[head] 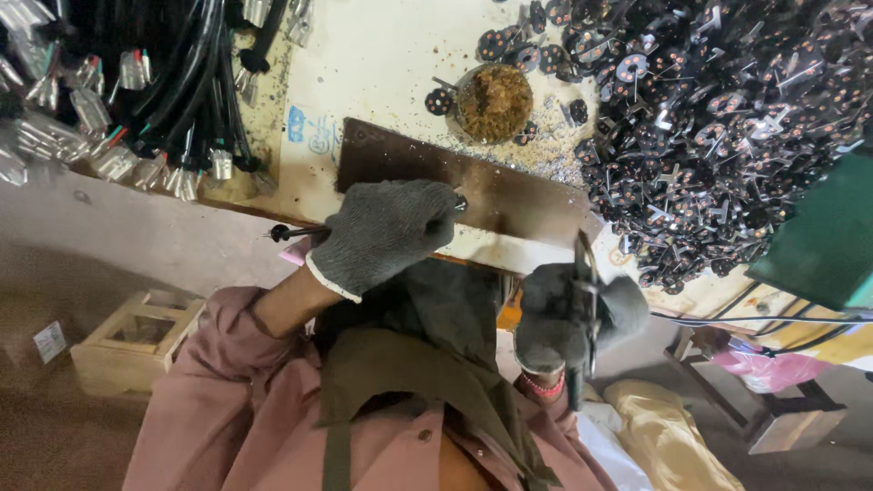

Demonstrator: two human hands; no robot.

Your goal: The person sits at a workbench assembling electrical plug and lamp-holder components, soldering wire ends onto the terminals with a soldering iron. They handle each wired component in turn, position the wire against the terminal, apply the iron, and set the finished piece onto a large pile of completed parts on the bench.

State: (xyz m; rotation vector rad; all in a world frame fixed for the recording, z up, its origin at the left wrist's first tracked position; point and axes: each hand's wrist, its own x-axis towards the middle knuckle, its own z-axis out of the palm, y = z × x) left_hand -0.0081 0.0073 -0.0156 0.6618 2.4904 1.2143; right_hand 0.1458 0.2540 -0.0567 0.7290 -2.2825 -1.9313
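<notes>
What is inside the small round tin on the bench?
The round tin holds a brown, crumbly substance filling it to the rim; the tin's bottom is covered. Small black discs lie beside it.

Grey knit gloves (386, 232), pink sleeves (209, 400), brown plate (509, 195), seemingly black discs (718, 109).

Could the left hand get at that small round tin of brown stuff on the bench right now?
Probably, though not freely. The left hand is closed in a grip on a thin black tool, and only the bare brown metal plate lies between it and the round tin. The tool would have to be put down first.
</notes>
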